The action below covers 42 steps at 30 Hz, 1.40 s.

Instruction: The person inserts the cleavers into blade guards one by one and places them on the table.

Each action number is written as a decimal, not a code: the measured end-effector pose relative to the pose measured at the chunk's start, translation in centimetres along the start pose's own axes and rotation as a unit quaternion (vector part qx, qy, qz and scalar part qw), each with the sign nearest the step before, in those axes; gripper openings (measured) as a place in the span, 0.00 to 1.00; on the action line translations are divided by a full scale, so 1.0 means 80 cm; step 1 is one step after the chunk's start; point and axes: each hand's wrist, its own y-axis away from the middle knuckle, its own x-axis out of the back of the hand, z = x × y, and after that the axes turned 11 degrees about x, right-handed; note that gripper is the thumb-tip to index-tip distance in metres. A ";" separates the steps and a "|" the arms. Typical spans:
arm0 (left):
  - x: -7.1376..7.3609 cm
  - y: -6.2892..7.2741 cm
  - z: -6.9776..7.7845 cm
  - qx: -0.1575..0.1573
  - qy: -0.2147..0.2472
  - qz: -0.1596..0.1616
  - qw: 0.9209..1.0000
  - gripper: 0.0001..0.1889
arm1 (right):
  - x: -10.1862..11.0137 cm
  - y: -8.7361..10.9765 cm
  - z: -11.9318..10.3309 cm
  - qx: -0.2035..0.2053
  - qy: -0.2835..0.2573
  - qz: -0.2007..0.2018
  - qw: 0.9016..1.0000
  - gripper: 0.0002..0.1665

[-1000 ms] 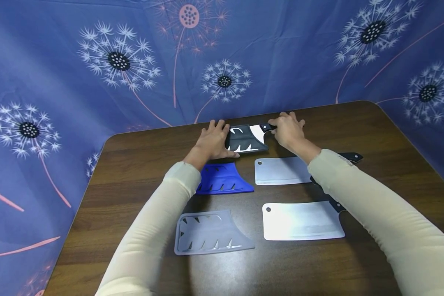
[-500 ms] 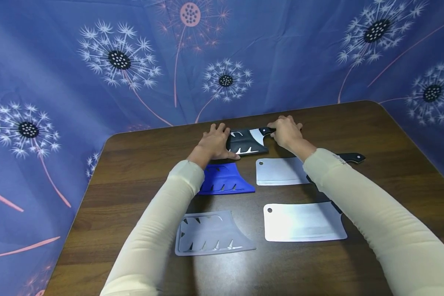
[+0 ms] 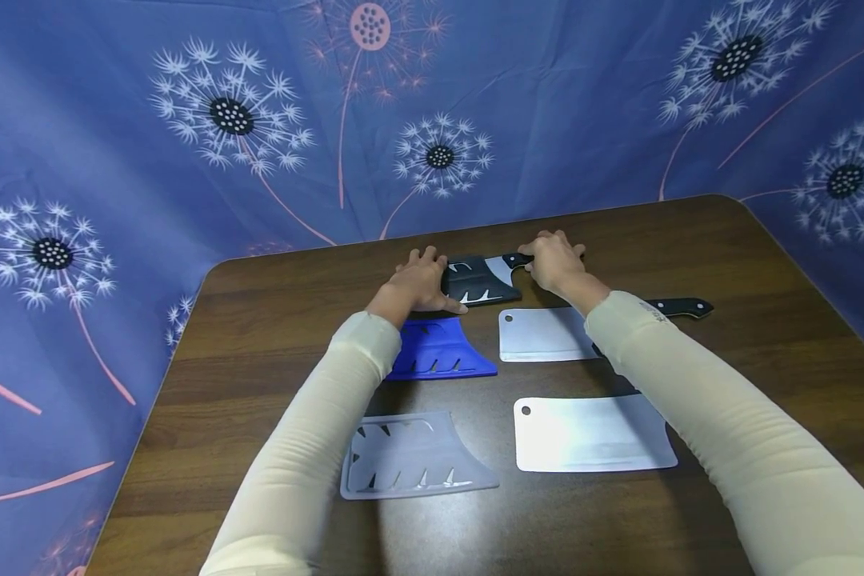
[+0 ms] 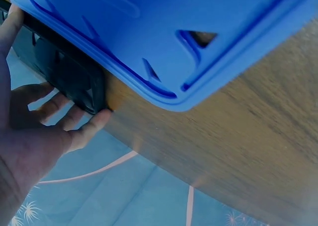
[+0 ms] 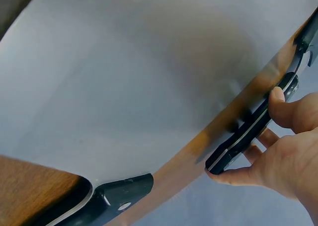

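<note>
At the table's far side, a cleaver point(image 3: 501, 270) sits mostly inside a black blade sheath point(image 3: 475, 282). Only a strip of its blade and the black handle point(image 5: 243, 134) show outside. My left hand point(image 3: 419, 283) holds the sheath's left end, its thumb along the near edge and the fingers across the far one. The right hand point(image 3: 556, 262) grips the handle, with the thumb on one side and fingertips on the other. In the left wrist view, a blue sheath point(image 4: 134, 32) lies beside the black one. A bare cleaver point(image 3: 543, 334) lies just in front of my right hand.
Nearer me on the wooden table point(image 3: 259, 336) lie a translucent grey sheath point(image 3: 418, 456) and another bare cleaver point(image 3: 590, 432), its handle hidden under my right sleeve point(image 3: 720, 424). Behind the table hangs a blue cloth point(image 3: 547, 96) with dandelion prints.
Both hands have come slightly lower in the head view with the black sheath and its cleaver. The bright glare on the exposed blade has faded. Other things stay put.
</note>
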 end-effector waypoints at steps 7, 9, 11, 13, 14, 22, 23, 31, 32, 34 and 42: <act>0.000 0.000 0.003 0.011 0.008 -0.010 1.000 0.57 | -0.002 0.001 0.001 -0.002 -0.004 -0.010 1.000 0.27; 0.000 0.001 0.004 0.012 0.007 -0.013 1.000 0.57 | -0.002 0.001 0.001 -0.003 -0.002 -0.014 1.000 0.28; 0.001 0.001 0.004 0.014 0.005 -0.014 1.000 0.58 | -0.002 0.001 0.001 -0.003 0.001 -0.015 1.000 0.28; 0.001 0.000 0.005 0.016 0.003 -0.016 1.000 0.57 | -0.002 0.001 0.001 -0.002 0.004 -0.015 1.000 0.28; 0.001 0.001 0.005 0.018 0.002 -0.018 1.000 0.57 | -0.002 0.002 0.001 -0.001 0.006 -0.015 1.000 0.28; 0.005 0.004 0.006 0.021 0.001 -0.028 0.999 0.58 | -0.001 0.003 0.001 -0.001 0.010 -0.020 1.000 0.32; 0.005 0.005 0.006 0.021 0.001 -0.029 0.999 0.59 | 0.000 0.003 0.001 -0.002 0.011 -0.021 1.000 0.32; 0.009 0.011 0.004 0.018 0.006 -0.024 1.000 0.58 | 0.012 0.012 0.003 0.018 0.008 -0.001 1.000 0.36; 0.010 0.012 0.004 0.015 0.006 -0.022 1.000 0.57 | 0.014 0.014 0.004 0.024 0.007 0.002 1.000 0.35; 0.011 0.014 0.003 0.009 0.003 -0.015 1.000 0.57 | 0.015 0.021 0.004 0.035 0.002 0.010 0.999 0.35; 0.020 0.027 0.006 -0.011 -0.018 0.011 1.000 0.55 | 0.025 0.058 -0.002 0.082 -0.031 0.059 0.994 0.33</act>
